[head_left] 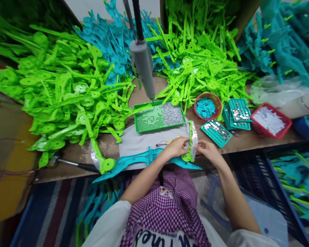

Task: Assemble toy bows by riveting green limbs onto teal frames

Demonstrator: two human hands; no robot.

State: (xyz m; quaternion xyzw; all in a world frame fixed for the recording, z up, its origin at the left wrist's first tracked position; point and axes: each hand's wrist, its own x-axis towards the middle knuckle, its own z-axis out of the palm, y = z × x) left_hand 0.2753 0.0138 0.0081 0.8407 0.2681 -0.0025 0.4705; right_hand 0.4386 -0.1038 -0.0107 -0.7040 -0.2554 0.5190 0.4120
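In front of me on the bench lies a long blue plastic bow-shaped piece (137,159). A lime-green plastic limb with a clear, shiny strip (194,139) stands at its right end. My left hand (175,148) is closed on the left side of this limb, fingertips partly hidden. Pinching the right side of the same limb is my right hand (208,151). A second green limb (107,165) with a round end sits at the left end of the blue piece. A thin dark wire (159,144) and a small yellow part lie near my left hand.
A grey electric screwdriver (144,68) hangs over a green tray (147,129) of screws. To the right are a basket of blue pieces (205,108), teal trays of metal discs (216,133) and a red basket (271,135). Green parts (59,82) are heaped behind; a hammer (74,164) lies left.
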